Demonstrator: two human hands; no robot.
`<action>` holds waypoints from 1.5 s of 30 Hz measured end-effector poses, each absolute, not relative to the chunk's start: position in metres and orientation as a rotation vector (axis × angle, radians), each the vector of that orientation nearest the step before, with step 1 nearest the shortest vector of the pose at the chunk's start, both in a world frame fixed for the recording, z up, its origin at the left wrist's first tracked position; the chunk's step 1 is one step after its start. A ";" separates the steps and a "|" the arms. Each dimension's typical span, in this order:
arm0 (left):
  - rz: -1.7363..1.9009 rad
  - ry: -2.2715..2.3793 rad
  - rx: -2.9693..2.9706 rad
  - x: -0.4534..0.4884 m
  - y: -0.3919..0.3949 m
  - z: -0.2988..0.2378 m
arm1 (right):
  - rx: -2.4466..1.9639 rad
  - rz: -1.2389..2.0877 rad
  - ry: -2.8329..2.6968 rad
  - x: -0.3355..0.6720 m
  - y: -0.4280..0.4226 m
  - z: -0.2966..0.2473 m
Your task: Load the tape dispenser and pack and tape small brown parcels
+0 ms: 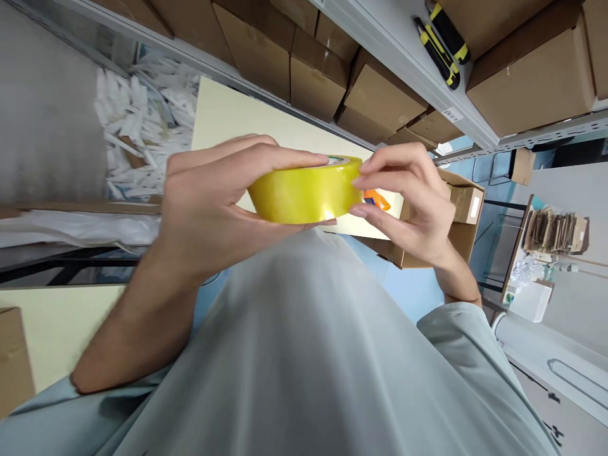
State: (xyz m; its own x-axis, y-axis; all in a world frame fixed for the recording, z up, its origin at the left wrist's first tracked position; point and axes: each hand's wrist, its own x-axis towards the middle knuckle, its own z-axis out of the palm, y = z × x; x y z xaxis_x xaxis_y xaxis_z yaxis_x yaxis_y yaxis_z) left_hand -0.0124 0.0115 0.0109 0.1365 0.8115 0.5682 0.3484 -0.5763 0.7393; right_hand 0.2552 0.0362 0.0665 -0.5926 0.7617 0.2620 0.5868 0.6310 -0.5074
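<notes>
A yellow roll of packing tape (304,192) is held up in front of my chest. My left hand (209,202) wraps around its left side, fingers over the top and thumb beneath. My right hand (408,196) touches the roll's right edge with its fingertips pinched against the tape. Behind that hand an orange object (377,201) peeks out on the pale table (228,117). My pale green shirt (304,354) fills the lower part of the view.
Cardboard boxes (318,76) line a metal shelf above the table. Two yellow-and-black utility knives (441,44) lie on the shelf. A heap of white packets (137,126) sits at left. An open carton (463,209) stands at right, flattened cardboard (555,231) farther right.
</notes>
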 end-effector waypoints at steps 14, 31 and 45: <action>1.438 1.093 1.980 -0.007 0.013 0.012 | -0.903 0.310 -2.678 0.256 0.043 0.063; 1.432 1.110 1.928 -0.006 0.013 0.012 | -0.734 0.219 -2.593 0.249 0.048 0.072; 1.464 1.119 1.953 -0.008 0.016 0.018 | -0.883 0.690 -2.268 0.239 0.038 0.104</action>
